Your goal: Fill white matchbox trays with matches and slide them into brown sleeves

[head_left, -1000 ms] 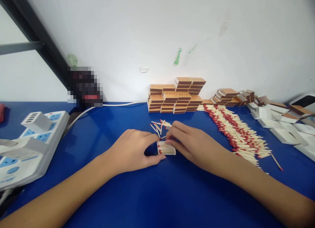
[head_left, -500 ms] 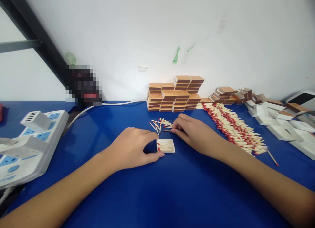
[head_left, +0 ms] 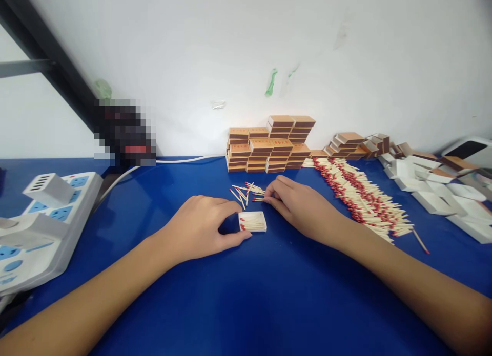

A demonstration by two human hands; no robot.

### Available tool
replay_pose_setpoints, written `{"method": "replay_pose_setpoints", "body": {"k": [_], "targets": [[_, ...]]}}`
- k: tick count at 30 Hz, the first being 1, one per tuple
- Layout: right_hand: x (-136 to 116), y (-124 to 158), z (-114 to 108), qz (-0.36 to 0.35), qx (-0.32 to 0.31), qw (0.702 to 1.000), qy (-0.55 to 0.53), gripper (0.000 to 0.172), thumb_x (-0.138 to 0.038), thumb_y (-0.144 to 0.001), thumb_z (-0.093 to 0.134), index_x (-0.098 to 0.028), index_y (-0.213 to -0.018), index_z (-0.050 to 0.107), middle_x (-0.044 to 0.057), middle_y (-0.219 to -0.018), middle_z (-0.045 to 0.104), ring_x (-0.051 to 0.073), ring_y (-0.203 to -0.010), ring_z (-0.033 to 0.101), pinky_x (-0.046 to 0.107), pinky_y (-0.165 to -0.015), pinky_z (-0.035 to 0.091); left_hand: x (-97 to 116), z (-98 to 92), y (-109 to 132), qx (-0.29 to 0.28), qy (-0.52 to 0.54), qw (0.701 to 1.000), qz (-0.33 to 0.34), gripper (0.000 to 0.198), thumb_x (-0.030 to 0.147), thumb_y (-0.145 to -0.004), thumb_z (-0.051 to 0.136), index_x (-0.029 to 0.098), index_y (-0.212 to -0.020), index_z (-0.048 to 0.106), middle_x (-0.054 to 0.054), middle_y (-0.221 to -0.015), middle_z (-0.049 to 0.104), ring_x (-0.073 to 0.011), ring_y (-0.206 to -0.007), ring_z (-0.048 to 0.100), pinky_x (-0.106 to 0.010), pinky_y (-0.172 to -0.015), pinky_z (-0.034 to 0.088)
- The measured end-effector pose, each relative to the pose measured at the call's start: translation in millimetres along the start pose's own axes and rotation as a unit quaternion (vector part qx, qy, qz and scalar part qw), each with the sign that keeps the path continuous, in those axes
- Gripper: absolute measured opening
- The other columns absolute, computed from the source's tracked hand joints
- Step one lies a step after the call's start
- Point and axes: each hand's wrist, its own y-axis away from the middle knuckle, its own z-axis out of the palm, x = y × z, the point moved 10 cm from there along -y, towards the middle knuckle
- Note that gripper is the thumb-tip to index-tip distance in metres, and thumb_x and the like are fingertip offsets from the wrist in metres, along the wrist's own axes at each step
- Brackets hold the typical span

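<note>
A small white matchbox tray (head_left: 263,222) lies on the blue table, with several red-tipped matches inside along its near side. My left hand (head_left: 203,225) grips its left end between thumb and forefinger. Beyond the tray is a loose cluster of matches (head_left: 242,194), pointing in different directions. At the right of this cluster, my right hand (head_left: 294,205) is closed in a pinch on a match (head_left: 258,199), whose red head points left. Its fingertips hide the other end, and more match ends lie right beside them.
Stacked matchboxes (head_left: 269,148) stand against the wall. Right of them stretches a long heap of matches (head_left: 357,197), with one stray match (head_left: 422,242) nearby. White trays (head_left: 434,197) and sleeves (head_left: 348,143) pile up at the right. A power strip (head_left: 86,197) with plugs sits at the left.
The whole view has shifted slightly. Both hands stay nearly where they were, the left at the tray and the right pinching at the loose matches.
</note>
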Motion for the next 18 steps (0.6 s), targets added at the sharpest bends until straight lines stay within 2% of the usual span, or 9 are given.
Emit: {"method": "replay_pose_setpoints", "body": {"k": [6,18], "targets": [[-1.9,1.7,1.5,-0.013,0.011,1.000,0.005,0.010,-0.025,-0.107,0.054,-0.021,-0.100,0.060,0.006,-0.099,0.066,0.020,-0.081,0.065,0.031,-0.070,0.047,-1.5,0.3,0.3,-0.005,-0.002,1.000,-0.004,0.031,0.049,-0.092,0.072,0.021,-0.106,0.077,0.001,-0.072,0.068,-0.0147,-0.060,0.059,-0.028,-0.057,0.034],[4.4,0.9,5.8,0.012,-0.036,0.999,-0.022,0.013,-0.025,-0.107,0.051,-0.020,-0.099,0.060,0.007,-0.103,0.067,0.021,-0.084,0.066,0.034,-0.074,0.050,-0.8,-0.2,-0.3,0.004,-0.011,1.000,0.003,0.031,0.050,-0.093,0.071,0.022,-0.105,0.078,0.002,-0.069,0.067,-0.0140,-0.058,0.058,-0.027,-0.056,0.033]]}}
